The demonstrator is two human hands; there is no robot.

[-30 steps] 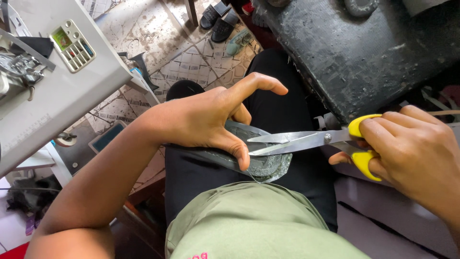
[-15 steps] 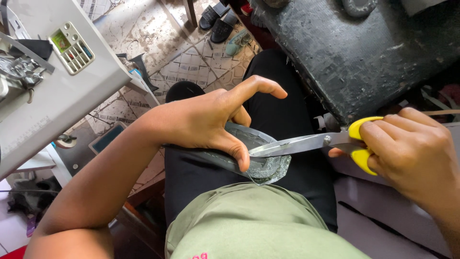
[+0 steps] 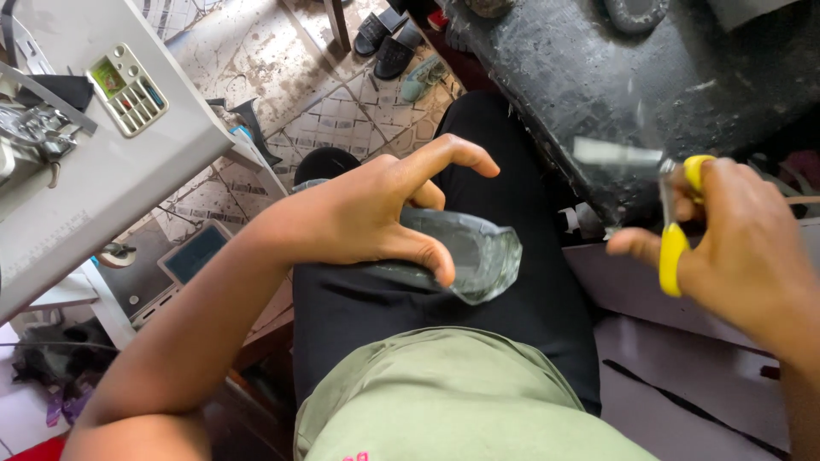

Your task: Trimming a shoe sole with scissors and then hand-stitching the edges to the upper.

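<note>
Head view: left hand [image 3: 367, 213] pinches a thin, floppy grey fabric piece [image 3: 478, 256]; beside it, right hand [image 3: 735, 248] grips yellow-handled scissors [image 3: 675, 230].

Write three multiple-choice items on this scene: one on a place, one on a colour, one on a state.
1. Where does the grey piece lie?
A. on the lap
B. on the floor tiles
C. on the white machine

2. What colour are the scissors' handles?
A. red
B. yellow
C. blue

3. How do the scissors stand to the grey piece?
A. cutting into it
B. lying on it
C. apart from it

Answers: 1 A, the left hand presses it on the black trousers. 2 B, yellow loops show in the right hand. 3 C, a clear gap separates them.
</note>
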